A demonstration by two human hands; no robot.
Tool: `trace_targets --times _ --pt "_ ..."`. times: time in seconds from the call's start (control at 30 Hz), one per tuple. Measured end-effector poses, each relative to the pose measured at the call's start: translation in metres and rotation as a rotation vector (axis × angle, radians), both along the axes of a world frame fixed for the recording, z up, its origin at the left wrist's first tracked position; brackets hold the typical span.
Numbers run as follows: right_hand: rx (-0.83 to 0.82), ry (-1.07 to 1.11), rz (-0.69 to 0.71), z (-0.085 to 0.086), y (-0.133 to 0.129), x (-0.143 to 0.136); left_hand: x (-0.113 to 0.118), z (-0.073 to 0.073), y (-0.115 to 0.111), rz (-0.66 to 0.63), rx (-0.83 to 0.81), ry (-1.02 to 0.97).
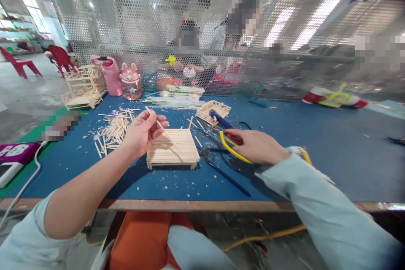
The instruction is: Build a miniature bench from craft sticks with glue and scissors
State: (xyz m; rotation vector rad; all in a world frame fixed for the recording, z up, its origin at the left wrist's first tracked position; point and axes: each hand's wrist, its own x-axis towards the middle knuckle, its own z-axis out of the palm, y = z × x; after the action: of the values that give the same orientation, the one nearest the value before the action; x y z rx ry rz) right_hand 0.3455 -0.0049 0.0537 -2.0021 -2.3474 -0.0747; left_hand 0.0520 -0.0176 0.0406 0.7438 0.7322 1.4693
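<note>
Between the thumb and fingers of my left hand [147,130] is a thin wooden stick [166,134], slanting down over a small slatted wooden platform [174,145]. The platform stands on short legs, with a thin post at its far right corner. My right hand [257,145] is closed around the yellow-and-red handles of pliers [225,145], whose dark jaws point to the far left. Beside it, nippers [226,177] with dark blue handles lie on the table. A blue tool handle [220,119] rests against a small wooden frame [209,109] behind the pliers.
Loose wooden sticks [117,128] are heaped on the left of the blue table [104,181]. A wooden model [84,88], a pink bottle [112,78], a clear pink cup [130,82] and packed sticks [180,95] stand or lie along a perforated metal screen [133,21]. People sit beyond it.
</note>
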Motion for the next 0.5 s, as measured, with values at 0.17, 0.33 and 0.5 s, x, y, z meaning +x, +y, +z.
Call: trace_targets --times 0.17,0.33,0.5 --pt "-0.100 1.013 0.111 -0.014 -0.064 -0.008 0.003 0.002 -0.003 0.032 -0.032 -0.058" --pt "-0.018 1.732 0.028 -0.033 -0.101 -0.085 0.011 0.003 -0.014 -0.048 -0.036 -0.057" --pt "0.087 1.781 0.030 -0.029 -0.088 -0.133 0.015 0.001 -0.021 -0.115 -0.022 -0.032"
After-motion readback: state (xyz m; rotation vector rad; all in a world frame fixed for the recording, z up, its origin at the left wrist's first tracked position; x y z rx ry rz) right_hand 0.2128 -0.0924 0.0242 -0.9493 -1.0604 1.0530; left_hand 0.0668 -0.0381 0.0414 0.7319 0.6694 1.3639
